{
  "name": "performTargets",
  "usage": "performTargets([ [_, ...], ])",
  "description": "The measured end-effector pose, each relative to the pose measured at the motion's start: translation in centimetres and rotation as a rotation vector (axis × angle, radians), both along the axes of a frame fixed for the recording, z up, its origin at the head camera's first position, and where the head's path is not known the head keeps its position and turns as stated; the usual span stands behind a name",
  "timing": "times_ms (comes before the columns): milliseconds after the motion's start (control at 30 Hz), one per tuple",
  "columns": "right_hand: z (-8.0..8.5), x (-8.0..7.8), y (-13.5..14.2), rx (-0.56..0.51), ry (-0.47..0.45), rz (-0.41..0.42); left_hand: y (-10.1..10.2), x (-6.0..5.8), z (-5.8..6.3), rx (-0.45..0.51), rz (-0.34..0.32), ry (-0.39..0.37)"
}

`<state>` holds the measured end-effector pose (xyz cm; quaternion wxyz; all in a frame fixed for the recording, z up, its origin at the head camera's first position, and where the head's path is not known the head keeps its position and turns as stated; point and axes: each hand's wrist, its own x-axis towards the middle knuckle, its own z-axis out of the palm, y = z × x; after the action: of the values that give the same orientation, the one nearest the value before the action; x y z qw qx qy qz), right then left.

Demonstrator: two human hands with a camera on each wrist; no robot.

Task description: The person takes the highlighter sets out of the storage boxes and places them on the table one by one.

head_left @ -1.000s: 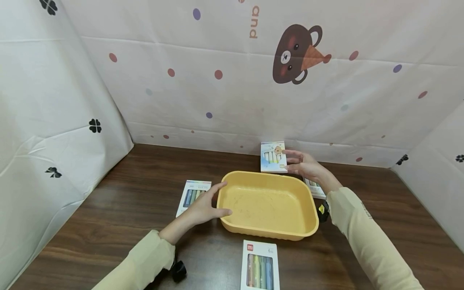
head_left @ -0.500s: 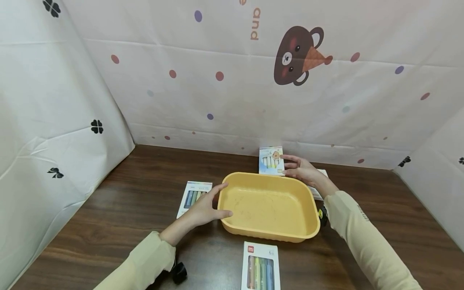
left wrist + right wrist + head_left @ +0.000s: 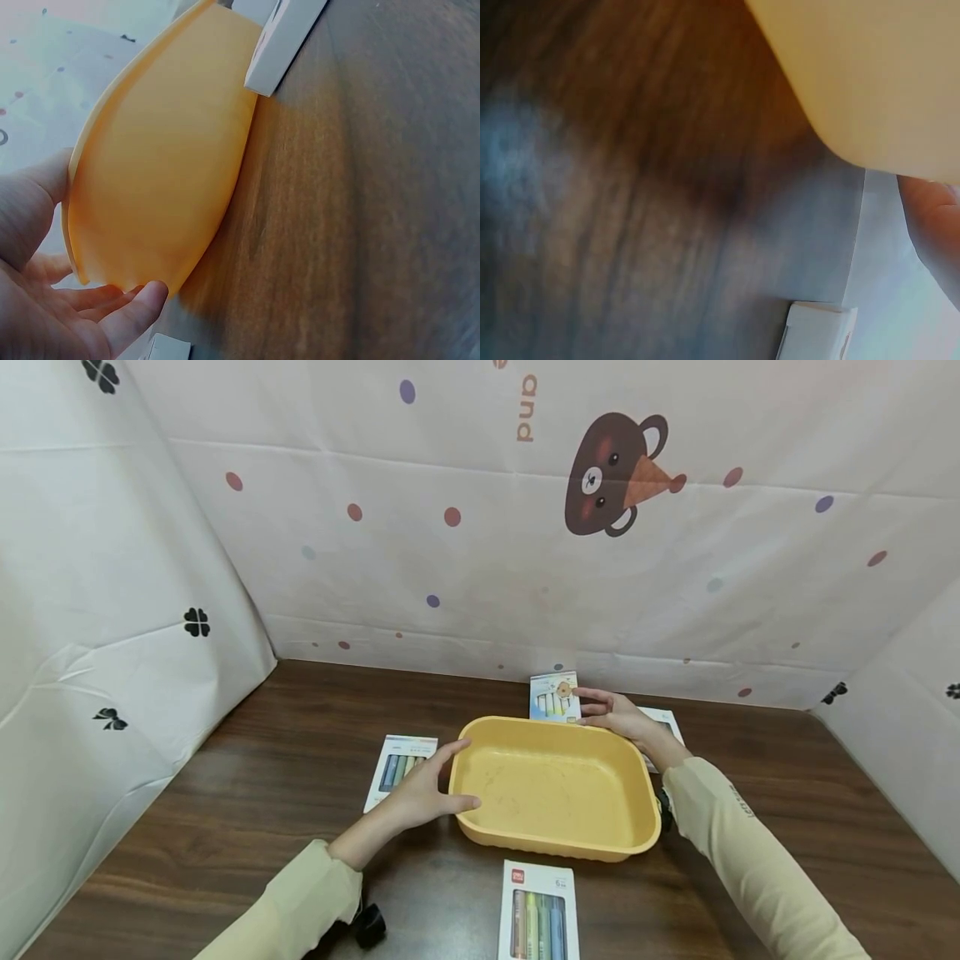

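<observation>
My left hand (image 3: 414,791) grips the left rim of a yellow plastic basin (image 3: 551,852), thumb on one side and fingers on the other. In the left wrist view the fingers (image 3: 139,315) curl under the basin's wall (image 3: 157,150). Behind the basin, my right hand (image 3: 618,720) holds the right edge of a white-and-blue marker box (image 3: 553,697); its lower end is hidden by the basin rim. Only part of the right hand (image 3: 934,225) shows in the right wrist view, beyond the basin (image 3: 877,82).
More white marker boxes lie on the dark wooden table (image 3: 247,793): one box at left (image 3: 390,768), one box in front (image 3: 538,914), one box at right (image 3: 663,720) partly behind the right arm. A patterned cloth wall (image 3: 360,568) rises behind.
The right hand and the marker box have moved left and nearer the basin. More of the box at right shows from behind the right arm. The left hand keeps its place on the basin.
</observation>
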<state>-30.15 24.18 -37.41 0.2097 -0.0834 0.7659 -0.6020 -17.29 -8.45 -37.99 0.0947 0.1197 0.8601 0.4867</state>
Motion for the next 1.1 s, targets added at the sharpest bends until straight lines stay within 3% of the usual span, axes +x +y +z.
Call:
performTargets([
  [467, -0.4, -0.15, -0.26, -0.005, -0.027, 0.029, -0.06, 0.06, 0.05, -0.001, -0.007, 0.005],
  [800, -0.12, -0.01, -0.01, 0.024, -0.035, 0.095, -0.02, 0.04, 0.09, -0.011, 0.001, 0.012],
  [1100, 0.39, 0.39, 0.38, 0.003, -0.043, 0.102, -0.03, 0.05, 0.12, -0.006, -0.004, 0.016],
])
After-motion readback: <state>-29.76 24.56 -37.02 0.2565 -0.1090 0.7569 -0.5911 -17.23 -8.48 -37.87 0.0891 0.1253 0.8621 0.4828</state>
